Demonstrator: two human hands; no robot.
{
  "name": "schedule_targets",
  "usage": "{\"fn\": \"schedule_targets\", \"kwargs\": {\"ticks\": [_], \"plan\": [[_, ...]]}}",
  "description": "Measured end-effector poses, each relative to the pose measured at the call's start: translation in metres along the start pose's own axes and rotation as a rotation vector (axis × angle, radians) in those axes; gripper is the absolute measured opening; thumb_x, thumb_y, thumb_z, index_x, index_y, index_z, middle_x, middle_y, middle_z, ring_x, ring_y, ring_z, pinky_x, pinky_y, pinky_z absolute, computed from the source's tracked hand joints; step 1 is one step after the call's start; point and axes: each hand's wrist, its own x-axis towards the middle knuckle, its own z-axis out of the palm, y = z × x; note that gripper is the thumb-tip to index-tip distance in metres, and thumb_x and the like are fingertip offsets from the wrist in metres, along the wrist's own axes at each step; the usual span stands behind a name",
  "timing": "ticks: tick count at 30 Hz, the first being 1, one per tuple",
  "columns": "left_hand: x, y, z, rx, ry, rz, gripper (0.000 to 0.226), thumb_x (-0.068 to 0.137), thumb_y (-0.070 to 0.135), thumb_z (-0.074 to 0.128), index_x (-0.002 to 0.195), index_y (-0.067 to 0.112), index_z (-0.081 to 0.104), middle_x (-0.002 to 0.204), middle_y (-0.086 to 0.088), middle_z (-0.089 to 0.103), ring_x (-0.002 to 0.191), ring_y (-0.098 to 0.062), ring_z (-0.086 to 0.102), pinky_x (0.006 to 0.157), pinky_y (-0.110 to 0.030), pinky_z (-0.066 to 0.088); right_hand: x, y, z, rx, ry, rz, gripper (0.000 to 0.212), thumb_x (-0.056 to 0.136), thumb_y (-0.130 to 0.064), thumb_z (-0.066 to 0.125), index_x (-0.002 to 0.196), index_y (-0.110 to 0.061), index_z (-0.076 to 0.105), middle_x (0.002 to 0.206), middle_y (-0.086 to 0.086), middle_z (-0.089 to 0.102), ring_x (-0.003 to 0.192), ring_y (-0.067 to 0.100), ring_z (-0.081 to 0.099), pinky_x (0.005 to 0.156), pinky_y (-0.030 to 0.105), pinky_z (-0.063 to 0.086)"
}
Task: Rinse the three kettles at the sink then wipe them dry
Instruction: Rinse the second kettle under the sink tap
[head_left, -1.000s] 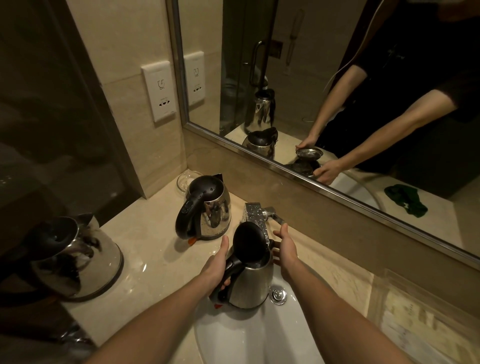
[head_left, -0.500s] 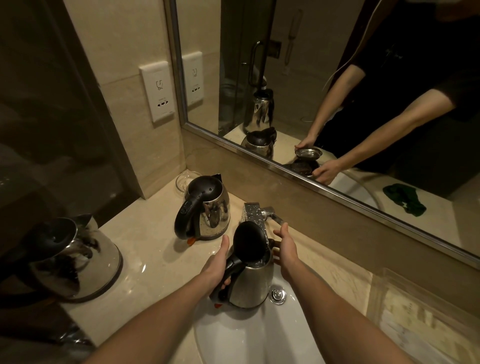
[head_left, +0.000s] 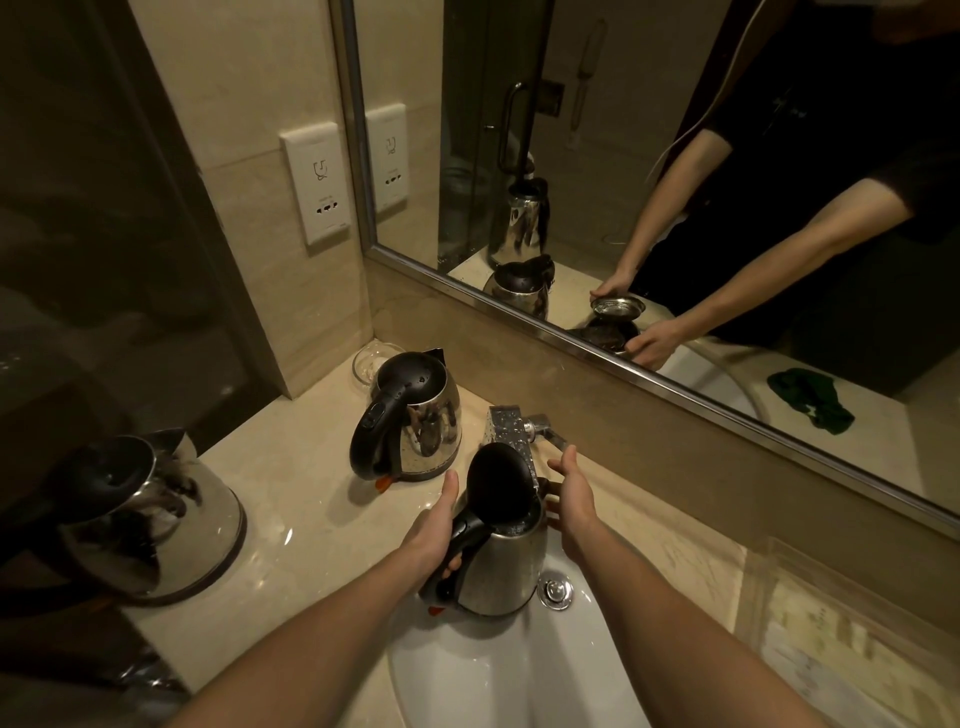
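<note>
Over the white sink a steel kettle stands upright under the tap, its black lid raised open. My left hand grips its black handle. My right hand is at the kettle's far right side with fingers spread, just below the tap lever; whether it touches the rim is hidden. A second steel kettle with its lid closed stands on the counter behind and to the left. A third kettle sits at the counter's left end.
A small glass dish sits in the corner behind the second kettle. A wall socket is above it. The mirror runs along the back and reflects a green cloth. The drain plug lies beside the held kettle.
</note>
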Motion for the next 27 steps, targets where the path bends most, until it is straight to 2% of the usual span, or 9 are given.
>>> {"fn": "schedule_targets", "kwargs": {"ticks": [6, 11, 15, 20, 27], "plan": [[-0.0036, 0.0028, 0.0018, 0.000, -0.001, -0.013, 0.092, 0.082, 0.087, 0.012, 0.075, 0.012, 0.063, 0.048, -0.004, 0.049, 0.043, -0.016, 0.048, 0.051, -0.026, 0.041, -0.0010, -0.0008, -0.0002, 0.010, -0.002, -0.005, 0.065, 0.095, -0.065, 0.027, 0.134, -0.018, 0.051, 0.132, 0.015, 0.054, 0.120, 0.031, 0.051, 0.102, 0.044, 0.040], [-0.0004, 0.0023, 0.0034, 0.011, 0.001, -0.016, 0.095, 0.080, 0.089, 0.011, 0.078, 0.010, 0.065, 0.047, -0.004, 0.049, 0.042, -0.016, 0.048, 0.051, -0.027, 0.042, -0.0017, -0.0018, -0.0021, 0.010, 0.003, -0.004, 0.065, 0.096, -0.064, 0.026, 0.136, -0.018, 0.049, 0.140, 0.017, 0.048, 0.126, 0.033, 0.046, 0.105, 0.045, 0.036], [0.0010, 0.0025, 0.0046, 0.010, -0.011, -0.013, 0.103, 0.076, 0.091, 0.011, 0.089, 0.007, 0.069, 0.047, -0.004, 0.049, 0.042, -0.016, 0.048, 0.050, -0.026, 0.041, -0.0007, -0.0029, -0.0026, 0.015, 0.007, 0.007, 0.069, 0.095, -0.065, 0.026, 0.143, -0.018, 0.043, 0.143, 0.017, 0.046, 0.130, 0.034, 0.044, 0.110, 0.048, 0.033], [-0.0004, 0.0050, 0.0065, 0.011, -0.018, -0.004, 0.093, 0.082, 0.088, 0.011, 0.075, 0.013, 0.065, 0.047, -0.005, 0.048, 0.042, -0.017, 0.047, 0.051, -0.027, 0.041, -0.0008, -0.0071, -0.0024, 0.031, 0.018, 0.008, 0.071, 0.095, -0.066, 0.025, 0.146, -0.018, 0.036, 0.137, 0.016, 0.052, 0.123, 0.032, 0.049, 0.109, 0.049, 0.035], [0.0032, 0.0073, 0.0073, 0.006, -0.002, -0.009, 0.095, 0.077, 0.092, 0.012, 0.068, 0.011, 0.062, 0.047, -0.006, 0.049, 0.041, -0.018, 0.048, 0.051, -0.028, 0.041, 0.0022, -0.0101, 0.0003, 0.051, 0.039, -0.013, 0.072, 0.094, -0.067, 0.027, 0.149, -0.020, 0.032, 0.145, 0.012, 0.046, 0.131, 0.032, 0.043, 0.112, 0.050, 0.030]]}}
